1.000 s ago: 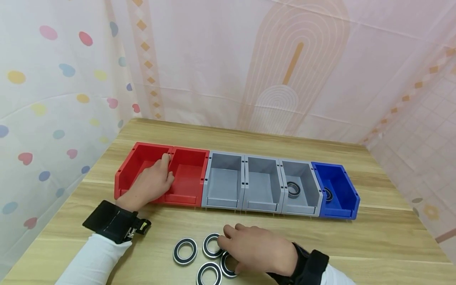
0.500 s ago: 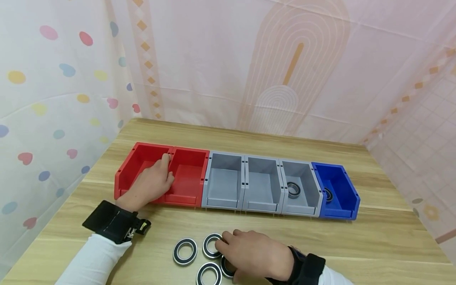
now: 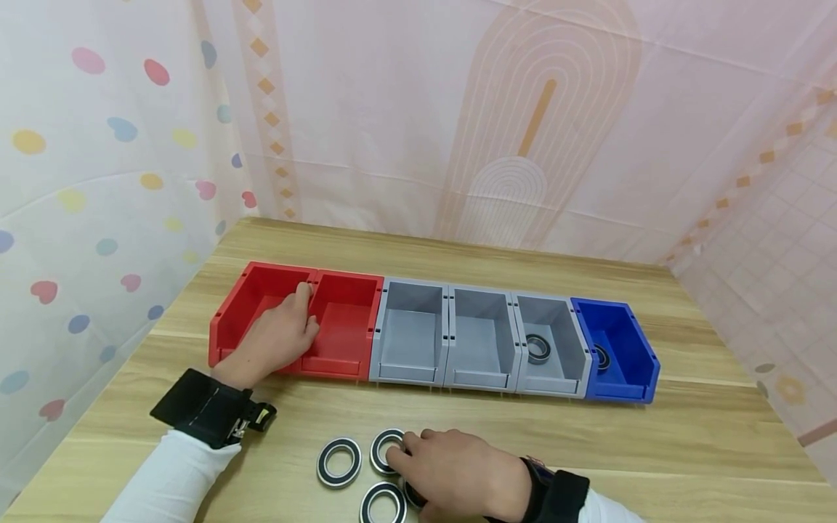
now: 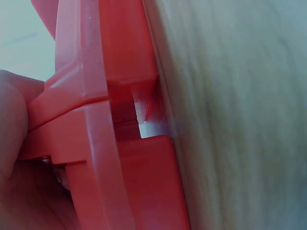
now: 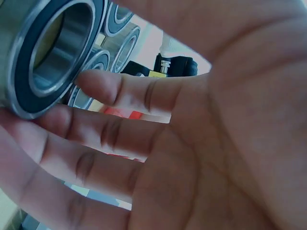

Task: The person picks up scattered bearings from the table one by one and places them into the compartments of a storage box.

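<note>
My left hand (image 3: 277,334) grips the wall where two red bins, the left one (image 3: 225,330) and its neighbour (image 3: 346,323), meet. The left wrist view shows that hand close against the red rims (image 4: 88,129). My right hand (image 3: 464,472) reaches over a cluster of ball bearings. One bearing (image 3: 412,496) is mostly hidden under it. In the right wrist view, the extended fingers touch the edge of a near bearing (image 5: 21,72). Other bearings lie beside it: a back one (image 3: 375,455), a left one (image 3: 322,463) and a front one (image 3: 366,503).
To the right of the red bins stand three grey bins, the first (image 3: 412,327), the middle (image 3: 480,334) and the last (image 3: 565,363), then a blue bin (image 3: 631,363). Small bearings lie in the last grey bin and the blue one. Patterned curtains (image 3: 366,109) enclose the wooden table (image 3: 706,450).
My right hand has slid slightly left and toward me, covering more of the bearing beneath it. The left hand and the bins have not visibly moved.
</note>
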`<action>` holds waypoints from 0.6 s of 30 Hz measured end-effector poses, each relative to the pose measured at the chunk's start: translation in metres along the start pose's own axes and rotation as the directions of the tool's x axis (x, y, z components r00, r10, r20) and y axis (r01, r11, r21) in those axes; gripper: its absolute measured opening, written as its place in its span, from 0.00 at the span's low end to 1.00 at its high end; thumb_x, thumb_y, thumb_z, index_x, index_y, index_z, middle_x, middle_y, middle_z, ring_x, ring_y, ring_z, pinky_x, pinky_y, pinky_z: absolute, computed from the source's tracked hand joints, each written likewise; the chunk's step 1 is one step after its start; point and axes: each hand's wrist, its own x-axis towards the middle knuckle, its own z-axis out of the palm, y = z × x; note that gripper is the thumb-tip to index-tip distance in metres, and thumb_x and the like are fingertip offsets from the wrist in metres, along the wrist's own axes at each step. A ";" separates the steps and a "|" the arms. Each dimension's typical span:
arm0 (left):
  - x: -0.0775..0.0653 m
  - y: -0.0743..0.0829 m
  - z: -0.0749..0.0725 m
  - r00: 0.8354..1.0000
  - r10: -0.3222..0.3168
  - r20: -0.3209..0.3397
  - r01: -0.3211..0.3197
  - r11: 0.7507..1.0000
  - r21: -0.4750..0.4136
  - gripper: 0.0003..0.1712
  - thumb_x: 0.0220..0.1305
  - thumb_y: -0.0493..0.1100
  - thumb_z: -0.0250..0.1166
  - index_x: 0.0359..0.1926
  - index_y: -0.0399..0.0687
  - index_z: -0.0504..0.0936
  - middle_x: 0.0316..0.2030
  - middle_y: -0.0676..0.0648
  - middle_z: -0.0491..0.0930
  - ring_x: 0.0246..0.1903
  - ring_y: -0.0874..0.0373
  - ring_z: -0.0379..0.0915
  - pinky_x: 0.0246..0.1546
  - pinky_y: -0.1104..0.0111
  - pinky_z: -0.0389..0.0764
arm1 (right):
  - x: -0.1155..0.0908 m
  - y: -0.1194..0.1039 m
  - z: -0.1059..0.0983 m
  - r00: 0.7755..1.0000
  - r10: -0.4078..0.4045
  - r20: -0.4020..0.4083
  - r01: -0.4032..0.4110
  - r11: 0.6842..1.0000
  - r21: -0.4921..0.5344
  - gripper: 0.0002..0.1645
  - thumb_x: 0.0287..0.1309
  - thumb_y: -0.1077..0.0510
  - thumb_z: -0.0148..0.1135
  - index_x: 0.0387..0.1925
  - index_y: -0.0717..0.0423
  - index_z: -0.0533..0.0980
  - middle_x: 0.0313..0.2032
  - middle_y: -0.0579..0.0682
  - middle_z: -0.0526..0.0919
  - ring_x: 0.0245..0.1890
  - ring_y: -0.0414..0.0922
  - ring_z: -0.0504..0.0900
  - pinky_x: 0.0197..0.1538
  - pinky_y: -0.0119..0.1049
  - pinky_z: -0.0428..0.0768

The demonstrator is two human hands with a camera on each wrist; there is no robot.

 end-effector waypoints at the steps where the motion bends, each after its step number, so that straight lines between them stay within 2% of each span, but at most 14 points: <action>1: 0.000 0.000 0.000 1.000 0.000 0.000 0.000 1.000 0.001 0.26 0.58 0.37 0.63 0.51 0.36 0.59 0.28 0.43 0.69 0.15 0.58 0.66 0.16 0.70 0.71 | 0.000 0.000 0.000 1.000 -0.001 -0.002 0.001 1.000 0.005 0.29 0.48 0.45 0.72 0.51 0.42 0.71 0.37 0.37 0.72 0.32 0.33 0.68 0.35 0.27 0.71; 9: 0.001 -0.001 0.002 1.000 -0.003 -0.003 0.003 1.000 -0.003 0.26 0.58 0.37 0.63 0.51 0.37 0.59 0.28 0.43 0.69 0.16 0.58 0.66 0.17 0.70 0.72 | -0.002 -0.002 0.000 1.000 -0.021 -0.019 0.021 1.000 -0.003 0.28 0.48 0.43 0.72 0.50 0.42 0.72 0.35 0.35 0.72 0.31 0.33 0.68 0.33 0.25 0.70; 18: 0.001 -0.002 0.002 1.000 0.001 -0.002 -0.001 1.000 0.002 0.25 0.58 0.37 0.63 0.50 0.37 0.58 0.27 0.44 0.68 0.15 0.58 0.66 0.16 0.70 0.71 | -0.006 0.001 -0.003 0.999 -0.031 -0.033 0.029 0.996 -0.079 0.25 0.49 0.50 0.71 0.48 0.45 0.71 0.38 0.36 0.73 0.32 0.34 0.68 0.33 0.26 0.69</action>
